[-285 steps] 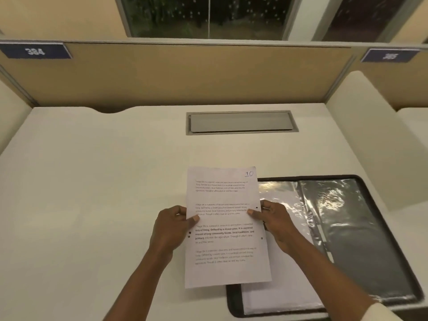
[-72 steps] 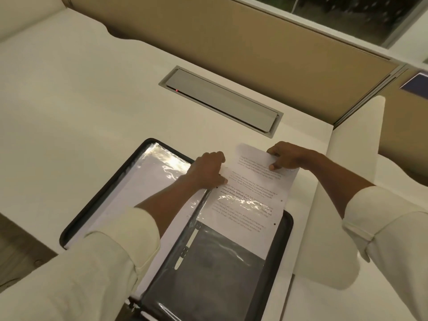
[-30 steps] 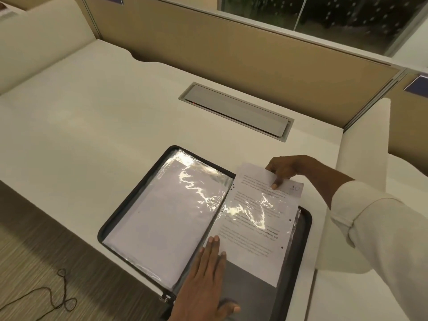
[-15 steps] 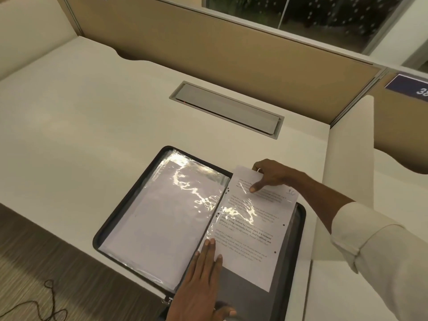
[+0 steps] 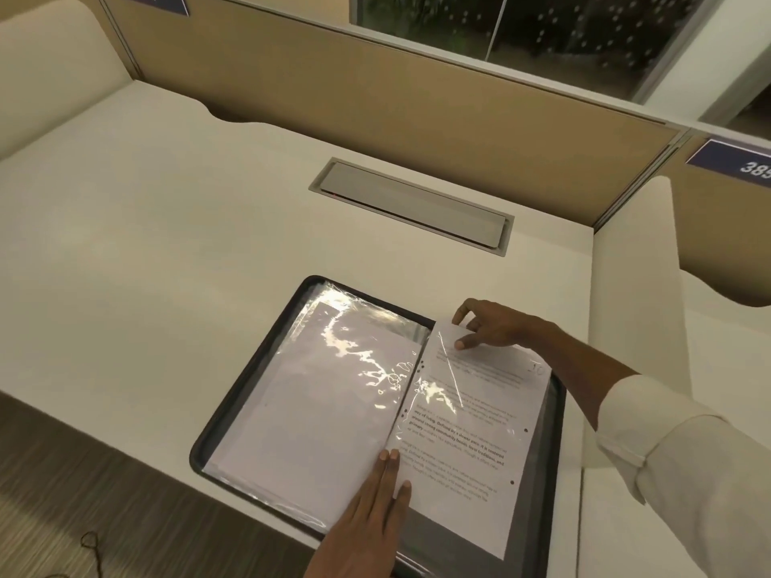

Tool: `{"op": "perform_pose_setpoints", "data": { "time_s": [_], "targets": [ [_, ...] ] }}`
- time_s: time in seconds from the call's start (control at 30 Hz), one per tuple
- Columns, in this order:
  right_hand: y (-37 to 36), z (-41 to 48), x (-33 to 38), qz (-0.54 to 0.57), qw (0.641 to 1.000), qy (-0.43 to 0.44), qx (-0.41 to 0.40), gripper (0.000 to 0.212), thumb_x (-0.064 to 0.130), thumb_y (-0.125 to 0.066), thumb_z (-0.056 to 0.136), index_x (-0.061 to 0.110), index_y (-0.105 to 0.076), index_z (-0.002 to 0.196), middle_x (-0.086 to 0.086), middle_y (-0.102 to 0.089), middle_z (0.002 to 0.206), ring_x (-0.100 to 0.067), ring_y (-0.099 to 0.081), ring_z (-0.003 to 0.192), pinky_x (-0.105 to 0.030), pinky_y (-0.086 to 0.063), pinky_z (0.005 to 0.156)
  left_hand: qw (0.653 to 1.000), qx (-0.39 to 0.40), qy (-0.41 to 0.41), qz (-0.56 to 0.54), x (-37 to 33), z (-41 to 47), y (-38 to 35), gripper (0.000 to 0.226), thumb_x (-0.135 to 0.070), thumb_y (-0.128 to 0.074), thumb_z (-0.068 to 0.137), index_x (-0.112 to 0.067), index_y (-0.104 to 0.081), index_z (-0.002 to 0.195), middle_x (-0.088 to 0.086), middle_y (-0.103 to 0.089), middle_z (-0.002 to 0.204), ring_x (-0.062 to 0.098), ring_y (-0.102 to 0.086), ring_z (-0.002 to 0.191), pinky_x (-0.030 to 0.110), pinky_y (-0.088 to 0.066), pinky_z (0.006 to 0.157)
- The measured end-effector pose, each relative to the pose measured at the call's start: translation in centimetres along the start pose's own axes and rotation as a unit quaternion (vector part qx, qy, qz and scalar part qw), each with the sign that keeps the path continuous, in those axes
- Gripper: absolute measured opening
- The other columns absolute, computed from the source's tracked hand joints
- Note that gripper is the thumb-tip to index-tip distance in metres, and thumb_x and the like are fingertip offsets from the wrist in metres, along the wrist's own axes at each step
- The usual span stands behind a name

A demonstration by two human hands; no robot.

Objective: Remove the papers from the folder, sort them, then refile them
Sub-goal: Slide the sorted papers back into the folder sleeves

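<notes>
Desk (image 5: 167, 252): one folder (image 5: 217, 427), one printed sheet (image 5: 471, 448), left hand (image 5: 367, 519), right hand (image 5: 490, 325)

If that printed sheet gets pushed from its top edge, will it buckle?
Likely, if pushed hard: the sheet looks like one thin page, pinched at top by the right hand. The glossy sleeve looks slick, so gentle pushes may glide.
</notes>
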State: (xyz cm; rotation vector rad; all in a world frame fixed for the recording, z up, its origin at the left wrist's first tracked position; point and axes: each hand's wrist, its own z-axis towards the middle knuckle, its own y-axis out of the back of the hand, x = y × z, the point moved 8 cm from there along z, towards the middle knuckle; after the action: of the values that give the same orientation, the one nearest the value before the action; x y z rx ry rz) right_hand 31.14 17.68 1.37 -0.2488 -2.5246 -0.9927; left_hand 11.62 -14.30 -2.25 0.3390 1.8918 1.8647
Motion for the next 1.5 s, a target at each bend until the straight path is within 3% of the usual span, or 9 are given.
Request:
{"op": "perform_pose_setpoints", "data": {
  "time_s": [0.27, 0.47, 0.57, 0.67, 0.77, 0.9, 1.03, 1.3, 1.5],
  "targets": [
    [-1.1, -0.5, -0.1, 0.063, 0.989, -0.017, -0.130, 0.061, 0.033, -0.099, 0.067, 0.032, -0.059, 0.114, 0.000, -0.067, 0.115, -0.018, -0.060, 0.113, -0.044, -0.049, 0.103, 0.999, -0.012, -0.039, 0.011, 0.2, 0.0, -0.4, 0.058, -0.056, -0.067, 0.099, -0.011, -0.068, 0.136, 0.025, -0.046, 0.159, 0.041, -0.047, 0.146, 0.046, -0.058, 0.101],
    [-2.4, -0.4, 1.2, 0.026, 0.998, -0.015, -0.057, 0.038, 0.031, -0.075, 0.097, 0.026, -0.051, 0.126, -0.003, -0.076, 0.113, -0.023, -0.066, 0.113, -0.038, -0.049, 0.097, 0.998, -0.011, -0.065, -0.011, 0.4, -0.5, 0.0, 0.070, -0.051, -0.073, 0.096, -0.009, -0.056, 0.150, 0.024, -0.036, 0.165, 0.040, -0.039, 0.152, 0.047, -0.054, 0.107],
    [-2.4, -0.6, 1.6, 0.050, 0.997, -0.023, -0.062, 0.057, 0.041, -0.084, 0.088, 0.028, -0.047, 0.129, 0.000, -0.072, 0.111, -0.017, -0.064, 0.106, -0.038, -0.049, 0.089, 0.998, -0.005, -0.066, -0.015, 0.6, -0.4, -0.1, 0.066, -0.046, -0.073, 0.097, -0.009, -0.056, 0.150, 0.024, -0.036, 0.165, 0.039, -0.039, 0.152, 0.047, -0.055, 0.106],
    [-2.1, -0.9, 1.6, 0.037, 0.994, -0.018, -0.104, 0.075, 0.037, -0.099, 0.067, 0.029, -0.052, 0.125, 0.001, -0.068, 0.102, -0.013, -0.061, 0.095, -0.032, -0.046, 0.076, 0.997, -0.012, -0.074, -0.014, 0.3, -0.5, 0.5, 0.055, -0.047, -0.051, 0.108, -0.009, -0.059, 0.147, 0.025, -0.039, 0.163, 0.040, -0.041, 0.150, 0.046, -0.056, 0.105],
    [-2.6, -0.9, 1.5, 0.047, 0.993, -0.003, -0.108, 0.073, 0.025, -0.101, 0.065, 0.027, -0.056, 0.122, -0.004, -0.074, 0.088, -0.013, -0.066, 0.082, -0.031, -0.049, 0.074, 0.997, 0.004, -0.069, -0.021, 0.4, -0.5, 1.2, 0.074, -0.061, -0.023, 0.110, -0.007, -0.062, 0.145, 0.026, -0.042, 0.161, 0.041, -0.044, 0.148, 0.048, -0.054, 0.107],
    [-3.2, -1.3, 1.6, 0.101, 0.991, 0.000, -0.090, 0.061, 0.016, -0.089, 0.082, 0.032, -0.054, 0.129, -0.004, -0.076, 0.088, -0.018, -0.072, 0.088, -0.031, -0.050, 0.080, 0.996, 0.039, -0.084, -0.012, 0.3, -0.9, 0.2, 0.107, -0.086, -0.059, 0.082, -0.006, -0.050, 0.153, 0.028, -0.031, 0.166, 0.042, -0.034, 0.153, 0.050, -0.047, 0.114],
    [-3.1, -2.0, 2.1, 0.117, 0.989, -0.006, -0.092, 0.074, 0.026, -0.094, 0.077, 0.036, -0.049, 0.134, -0.004, -0.074, 0.096, -0.016, -0.071, 0.093, -0.028, -0.049, 0.077, 0.993, 0.073, -0.082, -0.042, 0.4, -0.8, -0.1, 0.121, -0.091, -0.064, 0.072, -0.006, -0.046, 0.155, 0.028, -0.029, 0.167, 0.041, -0.034, 0.154, 0.049, -0.048, 0.114],
    [-3.6, -2.1, 1.7, 0.108, 0.990, -0.012, -0.091, 0.077, 0.010, -0.092, 0.075, 0.029, -0.052, 0.138, 0.001, -0.077, 0.080, -0.007, -0.070, 0.084, -0.025, -0.048, 0.079, 0.993, 0.072, -0.083, -0.044, 0.5, -1.0, 0.2, 0.119, -0.090, -0.066, 0.072, -0.006, -0.048, 0.153, 0.027, -0.032, 0.166, 0.041, -0.036, 0.153, 0.047, -0.047, 0.114],
    [-2.5, -3.4, 0.9, 0.032, 0.991, -0.050, -0.124, 0.083, 0.043, -0.097, 0.068, 0.031, -0.051, 0.136, 0.007, -0.072, 0.094, -0.017, -0.065, 0.101, -0.044, -0.053, 0.094, 0.993, 0.068, -0.088, -0.024, 0.5, -0.8, 0.1, 0.109, -0.083, -0.072, 0.075, -0.007, -0.052, 0.151, 0.027, -0.039, 0.163, 0.041, -0.042, 0.149, 0.046, -0.048, 0.113]
  ]
}}
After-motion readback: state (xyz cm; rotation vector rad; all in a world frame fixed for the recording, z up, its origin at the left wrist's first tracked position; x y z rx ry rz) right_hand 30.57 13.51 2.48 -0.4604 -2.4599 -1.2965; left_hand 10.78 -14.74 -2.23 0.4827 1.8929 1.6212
